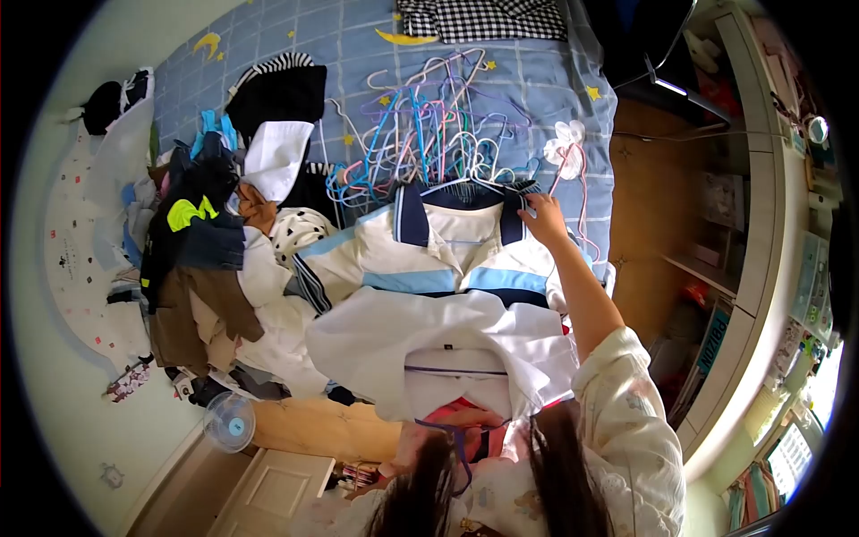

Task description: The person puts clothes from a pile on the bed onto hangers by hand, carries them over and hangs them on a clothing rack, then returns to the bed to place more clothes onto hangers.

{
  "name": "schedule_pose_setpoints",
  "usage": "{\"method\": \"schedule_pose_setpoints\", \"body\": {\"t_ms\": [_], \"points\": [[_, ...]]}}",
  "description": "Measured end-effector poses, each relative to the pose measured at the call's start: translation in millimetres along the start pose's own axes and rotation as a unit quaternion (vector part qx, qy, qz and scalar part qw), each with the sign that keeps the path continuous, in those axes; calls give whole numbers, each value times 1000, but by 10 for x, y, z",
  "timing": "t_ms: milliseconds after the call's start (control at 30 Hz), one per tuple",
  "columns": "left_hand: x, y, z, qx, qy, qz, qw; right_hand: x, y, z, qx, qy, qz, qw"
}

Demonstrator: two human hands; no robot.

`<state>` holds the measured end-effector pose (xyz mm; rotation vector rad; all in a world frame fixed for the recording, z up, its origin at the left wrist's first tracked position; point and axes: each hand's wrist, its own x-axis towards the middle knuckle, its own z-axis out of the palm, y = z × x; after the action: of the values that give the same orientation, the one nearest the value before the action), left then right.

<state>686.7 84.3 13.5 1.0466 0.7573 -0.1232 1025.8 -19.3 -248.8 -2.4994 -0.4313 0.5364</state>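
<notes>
A white polo shirt point(407, 255) with navy collar and light blue bands lies spread on the bed, a light hanger point(474, 182) at its neck. My right hand point(543, 217) is at the right side of the collar, its fingers closed on the fabric there. Nearer to me, a plain white garment point(376, 345) with a purple cord at its opening covers the polo's lower part. No left hand can be made out; a pinkish-red patch shows under the white garment, too unclear to name.
Many tangled hangers point(420, 143) lie beyond the polo. A heap of clothes point(210, 233) fills the left side. A checked cloth point(483, 20) lies at the far edge of the bed point(349, 72). A white flower-like item point(565, 148) sits at right; a fan point(230, 422) stands lower left.
</notes>
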Motion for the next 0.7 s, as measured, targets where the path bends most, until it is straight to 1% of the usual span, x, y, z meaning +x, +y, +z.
{"method": "schedule_pose_setpoints", "body": {"t_ms": [33,67,100,167,233,300,367,433,467,500,567,600,633,667,700], "points": [[-41,-10,-25,1,-2,-1,1000,20,-193,-52,4,-32,66,997],[-73,-25,-31,-1,-3,4,1000,21,-211,47,7,33,-11,999],[-116,-23,-47,-3,-5,-1,1000,-9,-391,-74,28,-44,9,999],[-186,-18,-63,-8,-10,1,1000,-176,-480,-81,55,27,-54,997],[-241,-7,-69,-17,-19,14,1000,-373,-498,-177,7,135,-151,979],[-352,-14,-105,-23,-26,28,999,-602,-414,-214,118,57,-60,990],[-470,-23,-141,-23,-40,53,998,-910,-545,-391,181,41,-30,982],[-582,-26,-158,-35,-57,93,993,-1290,-884,-657,195,81,-37,977],[-642,-24,-162,-42,-66,116,990,-1453,-973,-710,232,91,-44,967],[-711,30,-155,-43,-56,118,990,-1651,-1046,-757,268,98,-48,957],[-835,256,-116,-35,-19,85,996,-2167,-1538,-1081,298,89,-23,950],[-843,191,-173,-47,-30,113,992,-2418,-1695,-1184,354,56,3,934],[-872,114,-236,-58,-40,139,988,-2694,-1886,-1328,346,68,-42,935],[-1037,317,-189,-4,-29,143,989,-2965,-2021,-1400,358,64,-46,930],[-1073,254,-186,-57,-28,160,985,-3246,-2139,-1451,369,59,-51,926]]}}
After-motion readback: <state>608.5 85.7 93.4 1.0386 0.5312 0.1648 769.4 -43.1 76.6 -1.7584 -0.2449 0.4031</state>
